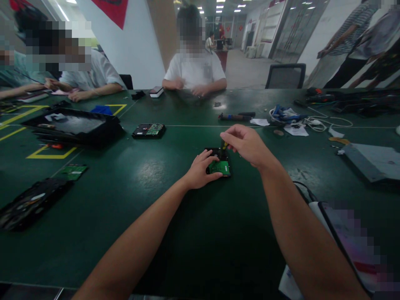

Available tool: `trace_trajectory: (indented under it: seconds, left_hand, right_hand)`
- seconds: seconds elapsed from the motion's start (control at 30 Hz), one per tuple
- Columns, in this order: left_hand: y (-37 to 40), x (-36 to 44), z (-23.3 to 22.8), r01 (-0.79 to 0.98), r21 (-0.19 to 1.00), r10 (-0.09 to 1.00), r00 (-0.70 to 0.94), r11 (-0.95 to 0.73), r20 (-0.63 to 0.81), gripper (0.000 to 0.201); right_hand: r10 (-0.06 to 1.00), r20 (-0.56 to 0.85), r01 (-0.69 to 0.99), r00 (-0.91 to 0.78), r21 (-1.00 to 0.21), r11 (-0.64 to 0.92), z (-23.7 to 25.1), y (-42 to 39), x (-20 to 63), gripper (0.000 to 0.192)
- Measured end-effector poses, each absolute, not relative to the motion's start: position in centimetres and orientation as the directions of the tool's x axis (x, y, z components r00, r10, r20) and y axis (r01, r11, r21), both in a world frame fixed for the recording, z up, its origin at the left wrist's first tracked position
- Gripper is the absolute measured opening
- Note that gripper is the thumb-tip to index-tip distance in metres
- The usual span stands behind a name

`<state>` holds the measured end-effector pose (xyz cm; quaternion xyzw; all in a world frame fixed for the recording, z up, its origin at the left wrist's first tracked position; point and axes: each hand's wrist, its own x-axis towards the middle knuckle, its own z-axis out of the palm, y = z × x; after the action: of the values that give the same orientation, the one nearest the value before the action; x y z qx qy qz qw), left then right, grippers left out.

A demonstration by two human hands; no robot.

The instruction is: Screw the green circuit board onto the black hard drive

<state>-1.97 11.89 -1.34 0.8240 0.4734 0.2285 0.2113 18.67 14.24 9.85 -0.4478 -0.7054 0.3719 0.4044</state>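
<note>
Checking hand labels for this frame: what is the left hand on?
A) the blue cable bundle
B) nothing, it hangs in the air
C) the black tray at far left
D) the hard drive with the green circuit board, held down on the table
D: the left hand rests flat on the hard drive, fingers over its green board, while the right hand pinches a screwdriver upright over the drive on the green table.

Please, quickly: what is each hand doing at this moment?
Left hand: open, pressing on the hard drive.
Right hand: closed on a screwdriver over the drive.
</note>
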Motion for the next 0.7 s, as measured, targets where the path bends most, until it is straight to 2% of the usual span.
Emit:
trace_trajectory:
  seconds: [0.17, 0.33, 0.47, 0.6, 0.7]
  left_hand:
    - [11.84, -1.94, -1.21, 0.680, 0.565, 0.875, 0.448, -0.467, 0.184, 0.060]
    - [11.80, -1.91, -1.15, 0.687, 0.555, 0.875, 0.449, -0.469, 0.183, 0.059]
    - [11.85, -1.87, -1.29, 0.681, 0.561, 0.874, 0.448, -0.470, 0.189, 0.060]
    - [11.90, -1.89, -1.43, 0.681, 0.566, 0.877, 0.443, -0.464, 0.187, 0.061]
    - [11.88, -1.94, -1.33, 0.682, 0.569, 0.878, 0.445, -0.459, 0.174, 0.063]
  right_hand:
    - [0.929, 0.213, 0.275, -0.303, -0.914, 0.299, 9.54, 14.34, 18.65, 0.022]
    - [0.897, 0.203, 0.222, -0.392, -0.926, 0.307, 9.57, 14.32, 18.57, 0.032]
    - [0.900, 0.189, 0.185, -0.393, -0.942, 0.279, 9.66, 14.26, 18.56, 0.028]
    - [0.893, 0.241, 0.271, -0.379, -0.894, 0.356, 9.85, 14.14, 18.73, 0.025]
    - [0.916, 0.258, 0.378, -0.309, -0.850, 0.367, 9.97, 14.02, 18.81, 0.028]
